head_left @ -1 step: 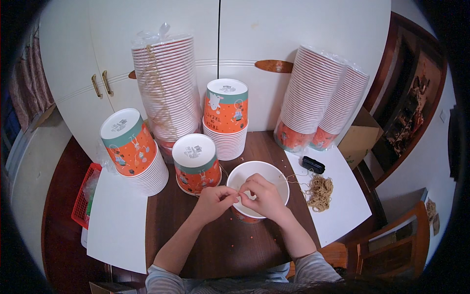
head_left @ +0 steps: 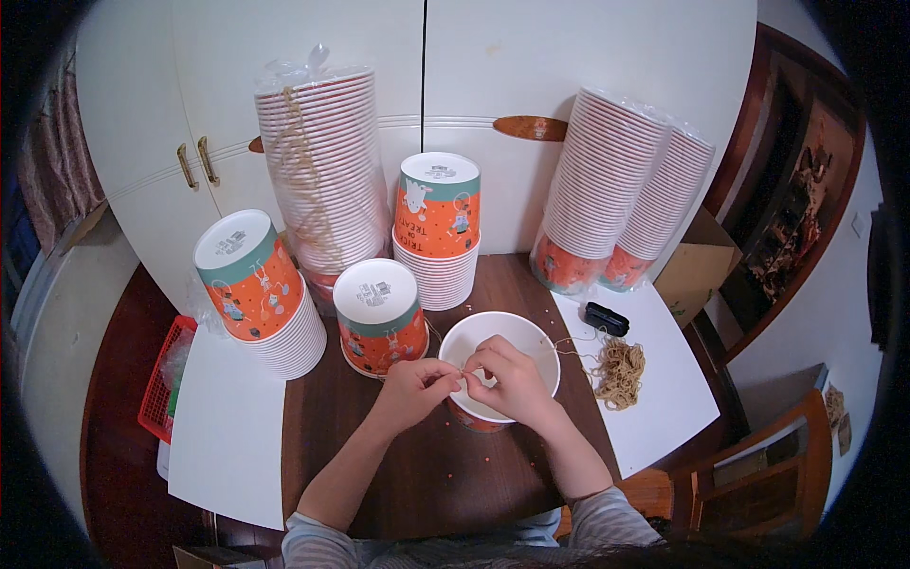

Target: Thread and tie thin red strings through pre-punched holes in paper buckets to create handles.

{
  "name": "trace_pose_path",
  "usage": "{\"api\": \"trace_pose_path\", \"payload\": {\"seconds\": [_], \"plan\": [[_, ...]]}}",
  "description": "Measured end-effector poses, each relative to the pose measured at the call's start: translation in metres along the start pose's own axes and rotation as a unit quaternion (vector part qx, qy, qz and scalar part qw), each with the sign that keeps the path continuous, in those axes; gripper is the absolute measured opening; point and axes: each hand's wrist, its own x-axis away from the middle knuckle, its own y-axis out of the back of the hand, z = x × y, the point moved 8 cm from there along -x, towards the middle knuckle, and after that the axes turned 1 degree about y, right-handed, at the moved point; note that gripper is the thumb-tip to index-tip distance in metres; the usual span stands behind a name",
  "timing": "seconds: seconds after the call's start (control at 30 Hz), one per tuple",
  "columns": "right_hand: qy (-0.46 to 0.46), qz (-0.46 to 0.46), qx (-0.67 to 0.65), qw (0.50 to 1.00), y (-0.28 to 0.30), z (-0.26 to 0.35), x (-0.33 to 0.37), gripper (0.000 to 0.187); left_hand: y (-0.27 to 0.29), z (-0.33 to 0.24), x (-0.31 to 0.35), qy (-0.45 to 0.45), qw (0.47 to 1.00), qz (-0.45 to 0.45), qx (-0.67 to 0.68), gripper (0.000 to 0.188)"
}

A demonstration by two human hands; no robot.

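An upright paper bucket point(head_left: 540, 352), white inside with an orange printed outside, stands on the brown table before me. Over its mouth, the fingertips of my left hand point(head_left: 417, 391) and my right hand point(head_left: 509, 381) meet in a close pinch on a thin string; the pinched bit itself is mostly hidden by the fingers. From the bucket's right rim, tan string point(head_left: 620, 374) runs to a loose heap on the white surface. A black, rounded object point(head_left: 607, 319) lies behind the heap. Left of the bucket, an upside-down orange bucket point(head_left: 376, 296) stands close to my left hand.
Upside-down nested buckets stand at the left point(head_left: 243, 275) and at the back point(head_left: 439, 218). Tall plastic-wrapped bucket stacks rise at back left point(head_left: 322, 171) and back right point(head_left: 603, 180). A red basket point(head_left: 156, 389), a cardboard box point(head_left: 700, 266) and a wooden chair point(head_left: 758, 474) flank the table.
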Motion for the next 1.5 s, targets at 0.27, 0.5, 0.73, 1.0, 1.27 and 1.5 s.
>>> {"api": "trace_pose_path", "payload": {"seconds": [0.27,0.5,0.73,1.0,1.27,1.5], "plan": [[-0.019,0.035,-0.009,0.999,-0.002,-0.002,0.000,0.015,-0.001,-0.006,0.001,0.036,0.997,0.025,0.062,0.011],[0.019,0.010,-0.008,1.000,0.000,0.004,-0.001,0.012,-0.003,-0.006,0.001,0.043,0.995,0.030,0.083,0.008],[-0.003,0.027,-0.003,1.000,-0.001,0.000,0.000,0.012,-0.002,0.001,-0.001,0.033,0.992,0.015,0.124,0.009],[-0.002,0.036,0.004,0.999,-0.001,0.002,0.000,0.014,-0.002,0.002,-0.002,0.034,0.992,0.008,0.123,0.009],[-0.136,0.044,-0.132,0.981,-0.003,-0.019,0.003,0.023,-0.003,0.003,-0.001,0.036,0.988,0.011,0.147,0.007],[-0.104,0.080,-0.126,0.983,-0.004,-0.019,0.002,0.023,-0.003,0.004,-0.002,0.029,0.988,0.010,0.153,0.007]]}}
